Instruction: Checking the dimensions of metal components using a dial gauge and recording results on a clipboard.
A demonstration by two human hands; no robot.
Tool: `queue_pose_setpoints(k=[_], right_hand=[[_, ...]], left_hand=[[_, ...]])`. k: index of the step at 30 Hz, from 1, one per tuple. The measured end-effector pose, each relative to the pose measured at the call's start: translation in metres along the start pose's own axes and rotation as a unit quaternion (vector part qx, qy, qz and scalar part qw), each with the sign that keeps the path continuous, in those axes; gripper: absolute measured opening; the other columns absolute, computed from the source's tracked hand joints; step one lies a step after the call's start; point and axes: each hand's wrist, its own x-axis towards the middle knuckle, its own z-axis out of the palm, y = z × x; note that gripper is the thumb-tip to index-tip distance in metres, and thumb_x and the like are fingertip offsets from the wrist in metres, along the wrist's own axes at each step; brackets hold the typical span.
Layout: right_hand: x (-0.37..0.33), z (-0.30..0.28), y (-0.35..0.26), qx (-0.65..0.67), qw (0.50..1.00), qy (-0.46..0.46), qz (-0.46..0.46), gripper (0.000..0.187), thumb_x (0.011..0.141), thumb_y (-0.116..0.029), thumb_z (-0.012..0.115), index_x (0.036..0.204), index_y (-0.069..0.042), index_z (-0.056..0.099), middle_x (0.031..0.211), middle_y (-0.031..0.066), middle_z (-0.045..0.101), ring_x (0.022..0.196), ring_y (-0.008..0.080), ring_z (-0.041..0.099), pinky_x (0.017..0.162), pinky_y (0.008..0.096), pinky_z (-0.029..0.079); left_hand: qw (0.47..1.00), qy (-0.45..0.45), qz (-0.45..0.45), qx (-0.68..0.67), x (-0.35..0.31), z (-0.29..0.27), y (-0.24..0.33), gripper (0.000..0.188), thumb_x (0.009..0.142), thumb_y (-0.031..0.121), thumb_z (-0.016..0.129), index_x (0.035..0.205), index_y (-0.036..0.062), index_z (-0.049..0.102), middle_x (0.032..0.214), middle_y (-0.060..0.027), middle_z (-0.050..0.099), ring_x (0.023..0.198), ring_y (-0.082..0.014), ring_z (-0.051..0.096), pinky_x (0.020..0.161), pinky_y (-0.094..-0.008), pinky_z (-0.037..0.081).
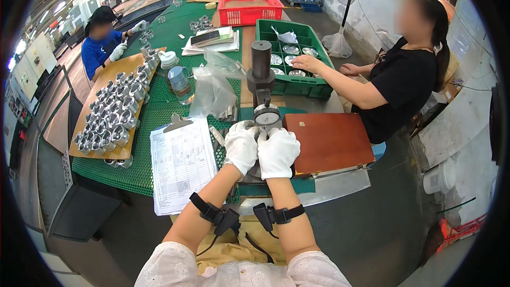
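Note:
Both my hands wear white gloves and meet at the base of a dial gauge stand. My left hand [241, 146] is closed with its fingers curled inward. Beside it, my right hand [279, 152] is closed too, thumbs nearly touching. Whatever they grip is hidden behind the gloves. Just above the fingers sits the round dial gauge [266, 115], clamped to a dark upright column [261, 66]. A reddish-brown wooden case [329, 142] lies to the right of my right hand. Left of my left hand is a clipboard [178, 122] with printed sheets [183, 165].
Many metal rings [114, 103] stand on a wooden board [85, 127] at left. Bottles [179, 81] and plastic bags [212, 90] stand nearby. One person reaches into a green divided crate [324, 89] at right; another works at far left. A red basket [273, 16] is behind.

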Motion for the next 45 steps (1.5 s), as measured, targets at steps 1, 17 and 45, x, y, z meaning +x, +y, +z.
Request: queue_pose_setpoints(k=[1, 17, 45], right_hand=[[0.001, 0.003, 0.001, 0.0, 1.0, 0.008, -0.003, 0.023, 0.074, -0.029, 0.065, 0.066, -0.008, 0.066, 0.072, 0.0091, 0.064, 0.073, 0.0268, 0.061, 0.064, 0.0401, 0.046], [0.006, 0.003, 0.001, 0.013, 1.0, -0.006, -0.003, 0.023, 0.075, -0.03, 0.064, 0.068, -0.008, 0.066, 0.071, 0.009, 0.062, 0.074, 0.0272, 0.061, 0.065, 0.0413, 0.046], [0.007, 0.0, -0.003, -0.006, 1.0, 0.008, 0.01, 0.028, 0.074, -0.033, 0.065, 0.065, -0.007, 0.066, 0.072, 0.0094, 0.062, 0.074, 0.0272, 0.06, 0.065, 0.0413, 0.045]], left_hand=[[1.0, -0.001, 0.002, 0.005, 0.001, 0.002, -0.001, 0.023, 0.082, 0.025, 0.059, 0.096, 0.009, 0.067, 0.112, -0.0159, 0.057, 0.107, -0.0333, 0.05, 0.09, -0.0414, 0.04], [1.0, 0.021, -0.002, 0.013, 0.005, 0.01, -0.008, 0.023, 0.08, 0.023, 0.058, 0.096, 0.0094, 0.068, 0.112, -0.0109, 0.06, 0.108, -0.031, 0.05, 0.091, -0.0398, 0.041], [0.999, 0.003, -0.028, -0.017, 0.006, 0.008, -0.005, 0.026, 0.084, 0.028, 0.058, 0.095, 0.0062, 0.066, 0.111, -0.0181, 0.057, 0.107, -0.0349, 0.05, 0.091, -0.0418, 0.04]])
